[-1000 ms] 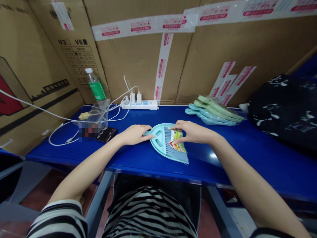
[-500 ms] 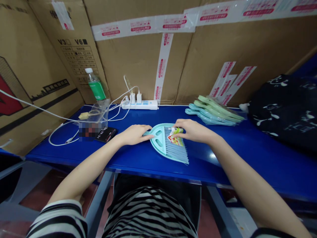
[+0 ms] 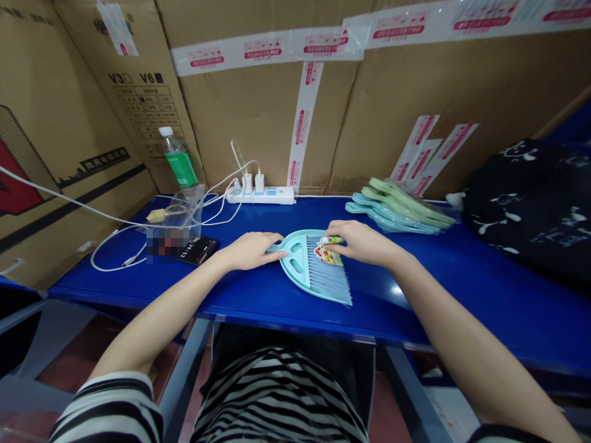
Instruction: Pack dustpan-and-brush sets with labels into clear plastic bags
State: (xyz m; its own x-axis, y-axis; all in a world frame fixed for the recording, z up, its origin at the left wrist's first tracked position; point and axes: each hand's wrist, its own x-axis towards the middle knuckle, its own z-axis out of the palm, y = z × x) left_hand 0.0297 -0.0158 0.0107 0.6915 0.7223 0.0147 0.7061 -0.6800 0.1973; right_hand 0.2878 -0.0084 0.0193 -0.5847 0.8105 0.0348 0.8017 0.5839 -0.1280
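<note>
A light-blue dustpan (image 3: 287, 263) lies on the blue table with a brush (image 3: 327, 280) nested in it, grey-blue bristles up and pointing right. My left hand (image 3: 253, 250) is closed around the handle end at the left; most of the handle is hidden under the fingers. Over the bristles, my right hand (image 3: 354, 240) pinches a small colourful printed label (image 3: 329, 254), white, red and green. Its upper edge looks rolled or folded, and I cannot tell whether it is fastened to the brush.
Bagged green and light-blue dustpan sets (image 3: 397, 209) lie at the back right, beside a dark patterned bag (image 3: 530, 209). A power strip (image 3: 261, 195) with white cables stands at the back. To the left are a bottle (image 3: 180, 161) and a phone (image 3: 198, 251). Cardboard walls the table.
My right hand has shifted slightly, and the label's upper edge is turned more over, with the lower part reaching less far down the bristles. My left hand and the dustpan stay put.
</note>
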